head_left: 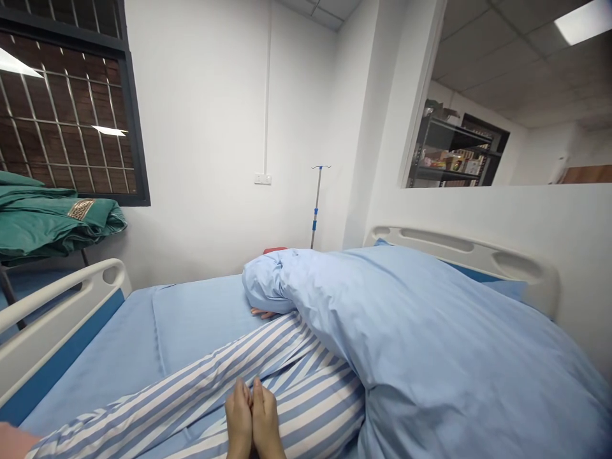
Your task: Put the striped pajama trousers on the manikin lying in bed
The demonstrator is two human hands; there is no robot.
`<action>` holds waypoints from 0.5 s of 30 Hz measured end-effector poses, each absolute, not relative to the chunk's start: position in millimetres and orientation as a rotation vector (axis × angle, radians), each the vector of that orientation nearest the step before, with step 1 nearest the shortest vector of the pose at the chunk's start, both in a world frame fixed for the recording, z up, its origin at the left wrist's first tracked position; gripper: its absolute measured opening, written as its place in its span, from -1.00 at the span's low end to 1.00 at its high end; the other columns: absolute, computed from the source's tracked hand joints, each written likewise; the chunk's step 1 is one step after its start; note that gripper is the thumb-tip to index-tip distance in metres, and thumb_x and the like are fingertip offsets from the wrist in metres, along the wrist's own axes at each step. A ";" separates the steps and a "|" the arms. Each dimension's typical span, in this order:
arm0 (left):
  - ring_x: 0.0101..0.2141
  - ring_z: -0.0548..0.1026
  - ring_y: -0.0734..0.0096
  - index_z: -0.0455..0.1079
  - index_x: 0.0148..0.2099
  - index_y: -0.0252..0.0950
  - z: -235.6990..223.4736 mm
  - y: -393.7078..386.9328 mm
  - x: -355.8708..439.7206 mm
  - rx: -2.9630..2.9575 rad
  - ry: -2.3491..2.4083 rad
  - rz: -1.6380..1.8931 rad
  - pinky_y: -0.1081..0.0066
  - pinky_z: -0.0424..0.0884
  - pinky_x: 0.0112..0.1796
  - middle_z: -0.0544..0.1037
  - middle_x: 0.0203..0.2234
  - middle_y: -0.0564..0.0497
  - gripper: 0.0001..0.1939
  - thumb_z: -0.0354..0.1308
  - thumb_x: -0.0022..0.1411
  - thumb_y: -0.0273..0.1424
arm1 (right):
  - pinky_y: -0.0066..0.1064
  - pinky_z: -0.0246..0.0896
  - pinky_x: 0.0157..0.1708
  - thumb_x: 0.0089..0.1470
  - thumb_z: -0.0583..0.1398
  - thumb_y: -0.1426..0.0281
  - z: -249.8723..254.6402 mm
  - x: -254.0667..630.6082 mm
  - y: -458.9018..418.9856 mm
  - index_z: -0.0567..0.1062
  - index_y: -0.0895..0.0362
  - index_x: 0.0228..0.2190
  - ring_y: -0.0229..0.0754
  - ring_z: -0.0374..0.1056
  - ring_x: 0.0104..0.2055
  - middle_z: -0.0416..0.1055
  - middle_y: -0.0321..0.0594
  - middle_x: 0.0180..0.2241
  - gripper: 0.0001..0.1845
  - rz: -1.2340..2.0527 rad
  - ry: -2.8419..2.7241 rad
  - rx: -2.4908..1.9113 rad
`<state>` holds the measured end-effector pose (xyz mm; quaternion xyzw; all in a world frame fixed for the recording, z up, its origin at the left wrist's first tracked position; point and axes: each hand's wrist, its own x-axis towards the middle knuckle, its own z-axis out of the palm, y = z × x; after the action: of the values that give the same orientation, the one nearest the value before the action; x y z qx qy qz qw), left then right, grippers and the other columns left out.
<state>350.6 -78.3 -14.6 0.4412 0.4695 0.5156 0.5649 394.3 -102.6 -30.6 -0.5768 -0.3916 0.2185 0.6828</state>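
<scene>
My left hand [238, 414] and my right hand [266, 414] are side by side at the bottom middle, touching, thumbs uppermost. Both are closed, with the fingers curled out of sight; whatever they may hold is hidden. They are over the blue-and-white striped trousers [318, 395] of a person lying across the bed. A light blue quilt [406, 319] covers that person's upper body, bunched at its far edge. Fingers of the lying person's hand [262, 313] show from under it. A bare foot [16, 440], partly cut off, is at the lower left.
The bed has a blue sheet [196, 312], a footboard [108, 271] on the left and a headboard [535, 274] on the right. An IV pole [315, 210] stands beyond it. Green folded fabric [43, 217] lies below the barred window [71, 108]. Shelves [452, 146] show behind the opening.
</scene>
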 end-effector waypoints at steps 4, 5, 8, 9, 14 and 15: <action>-0.62 0.22 0.42 0.09 -0.67 -0.23 -33.1 -76.7 346.3 1.296 1.204 1.156 0.39 0.20 -0.52 0.22 -0.76 0.07 -0.47 -0.19 0.12 0.05 | -0.44 0.12 -0.52 0.07 -0.07 -0.07 -32.3 395.2 -99.7 0.29 0.12 -0.68 -0.23 0.20 -0.56 0.27 -0.24 -0.66 -0.41 0.478 -0.859 -1.340; -0.60 0.27 0.37 0.15 -0.66 -0.24 -35.9 -76.5 346.5 1.375 1.225 1.142 0.37 0.24 -0.49 0.29 -0.73 0.03 -0.47 -0.22 0.15 0.02 | -0.44 0.12 -0.51 0.06 -0.07 -0.08 -31.2 396.8 -99.2 0.28 0.12 -0.68 -0.23 0.19 -0.56 0.27 -0.24 -0.66 -0.41 0.489 -0.864 -1.354; -0.43 0.43 0.23 0.40 -0.48 -0.29 -45.0 -76.9 349.9 1.681 1.328 1.111 0.31 0.33 -0.34 0.50 -0.52 -0.13 -0.54 -0.18 0.19 -0.12 | -0.44 0.10 -0.51 0.07 -0.06 -0.06 -22.3 406.0 -99.9 0.29 0.13 -0.69 -0.24 0.17 -0.56 0.27 -0.24 -0.67 -0.41 0.496 -0.931 -1.389; -0.36 0.45 0.19 0.45 -0.39 -0.31 -48.8 -77.4 351.5 1.771 1.355 1.111 0.29 0.34 -0.28 0.53 -0.41 -0.18 -0.59 -0.14 0.19 -0.19 | -0.44 0.08 -0.52 0.08 -0.06 -0.04 -17.3 410.1 -100.8 0.29 0.14 -0.69 -0.25 0.15 -0.56 0.26 -0.25 -0.67 -0.42 0.495 -0.970 -1.394; -0.25 0.47 0.21 0.46 -0.12 -0.39 -63.0 -81.3 357.3 2.154 1.433 0.924 0.32 0.30 -0.14 0.52 -0.23 -0.27 -0.64 -0.11 0.16 -0.46 | -0.48 -0.06 -0.57 0.12 -0.05 0.04 7.7 427.8 -105.3 0.19 0.14 -0.70 -0.33 -0.01 -0.60 0.07 -0.37 -0.70 -0.46 0.521 -1.092 -1.366; -0.26 0.48 0.23 0.46 -0.10 -0.39 -63.3 -82.3 357.6 2.209 1.449 0.872 0.35 0.31 -0.16 0.53 -0.27 -0.25 -0.63 -0.12 0.17 -0.47 | -0.48 -0.06 -0.57 0.11 -0.05 0.03 8.9 429.7 -105.4 0.18 0.14 -0.70 -0.34 -0.02 -0.60 0.05 -0.38 -0.70 -0.46 0.539 -1.092 -1.349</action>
<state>357.6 -82.3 -63.3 0.7811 0.5125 0.3085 0.1788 429.7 -105.4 8.9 -0.5854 -0.4738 0.2338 0.6150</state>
